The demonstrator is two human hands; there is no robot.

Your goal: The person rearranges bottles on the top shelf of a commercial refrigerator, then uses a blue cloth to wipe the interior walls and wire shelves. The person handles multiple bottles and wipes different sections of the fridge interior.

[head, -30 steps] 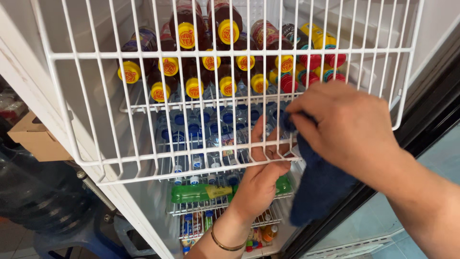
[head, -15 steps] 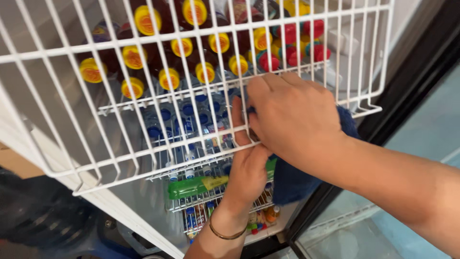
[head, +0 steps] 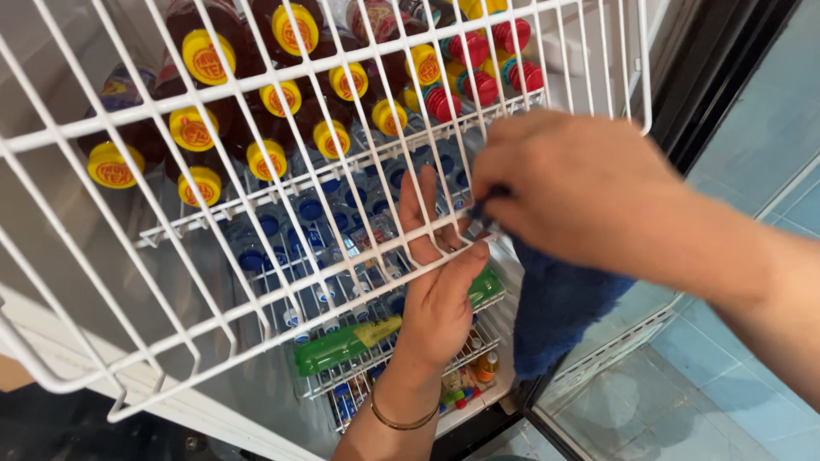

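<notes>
Gripping the front wire of the white wire shelf (head: pixel 256 256) at centre frame, our left hand (head: pixel 440 294) is closed on it from below. Our right hand (head: pixel 581 192) pinches a dark blue cloth (head: pixel 559 312) against the same edge, hanging at lower right. Yellow-capped bottles (head: pixel 196 128) stand upper left.

The left hand (head: pixel 440 290) reaches up from below, palm forward, fingers extended upward and thumb hooked to the right, a thin bangle circling its wrist. The right hand (head: pixel 581 192) comes in from the right, knuckles up, forearm stretching to the frame's edge, fingers curled shut in a pinching grip.
</notes>
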